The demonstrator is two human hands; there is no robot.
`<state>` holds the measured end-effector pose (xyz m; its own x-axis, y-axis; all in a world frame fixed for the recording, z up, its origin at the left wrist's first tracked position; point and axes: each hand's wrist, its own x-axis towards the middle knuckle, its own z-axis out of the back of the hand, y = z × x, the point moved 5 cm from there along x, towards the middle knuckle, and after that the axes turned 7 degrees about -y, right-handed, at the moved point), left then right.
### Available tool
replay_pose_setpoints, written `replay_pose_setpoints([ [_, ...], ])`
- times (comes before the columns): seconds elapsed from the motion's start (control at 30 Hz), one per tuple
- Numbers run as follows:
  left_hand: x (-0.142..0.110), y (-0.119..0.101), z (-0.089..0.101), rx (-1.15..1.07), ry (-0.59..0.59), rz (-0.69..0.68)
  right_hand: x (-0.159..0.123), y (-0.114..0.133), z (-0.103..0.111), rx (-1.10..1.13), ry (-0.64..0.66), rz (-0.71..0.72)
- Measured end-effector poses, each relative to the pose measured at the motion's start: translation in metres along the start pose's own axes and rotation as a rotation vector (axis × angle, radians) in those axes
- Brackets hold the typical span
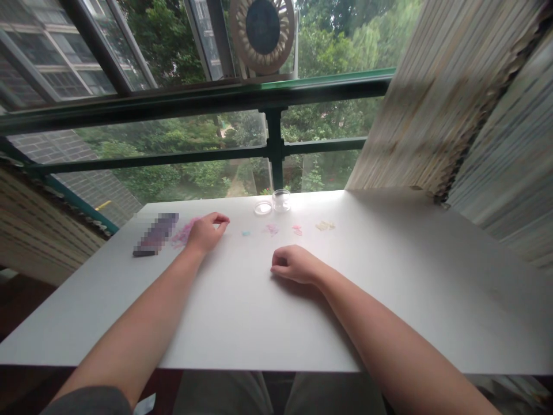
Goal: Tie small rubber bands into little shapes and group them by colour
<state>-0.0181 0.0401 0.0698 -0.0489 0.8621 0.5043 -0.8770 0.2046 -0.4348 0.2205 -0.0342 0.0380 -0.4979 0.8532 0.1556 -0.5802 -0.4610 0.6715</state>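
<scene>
My left hand [208, 233] is raised just beside a loose pile of small pink-purple pieces [180, 235]. Its thumb and forefinger are pinched together; anything between the tips is too small to make out. My right hand [298, 265] rests on the white table [242, 323], fingers curled loosely, with nothing visible in them. Beyond the hands lie small groups in a row: a teal bit [246, 233], lilac pieces [272, 230], coral-pink pieces [297, 230] and cream pieces [325, 225].
A clear round container [281, 200] stands near the table's far edge, its clear lid [262, 208] lying beside it. To the left is a dark oblong object [156, 233], blurred out. A round fan [262, 31] sits at the window above a green railing [194, 104]; a curtain [415, 109] hangs right.
</scene>
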Motion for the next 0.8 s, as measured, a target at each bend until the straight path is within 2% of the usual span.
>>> replay_pose_setpoints([
  [0.17,-0.025,0.064,0.028,0.192,-0.088,0.077,0.000,-0.005,-0.001,0.052,0.001,-0.038],
  [0.3,-0.034,0.094,0.037,0.272,-0.080,0.140,0.000,-0.010,-0.003,0.136,0.014,-0.081],
  [0.4,-0.034,0.102,0.035,0.259,-0.026,0.212,0.000,-0.012,-0.003,0.159,-0.003,-0.091],
  [0.53,-0.034,0.103,0.033,0.149,-0.013,0.284,-0.001,-0.014,-0.001,0.184,-0.037,-0.133],
  [0.67,-0.037,0.105,0.038,0.031,-0.057,0.319,-0.002,-0.015,-0.002,0.225,-0.028,-0.168],
  [0.8,-0.035,0.106,0.043,-0.007,-0.154,0.303,-0.003,-0.015,-0.003,0.249,-0.026,-0.209],
])
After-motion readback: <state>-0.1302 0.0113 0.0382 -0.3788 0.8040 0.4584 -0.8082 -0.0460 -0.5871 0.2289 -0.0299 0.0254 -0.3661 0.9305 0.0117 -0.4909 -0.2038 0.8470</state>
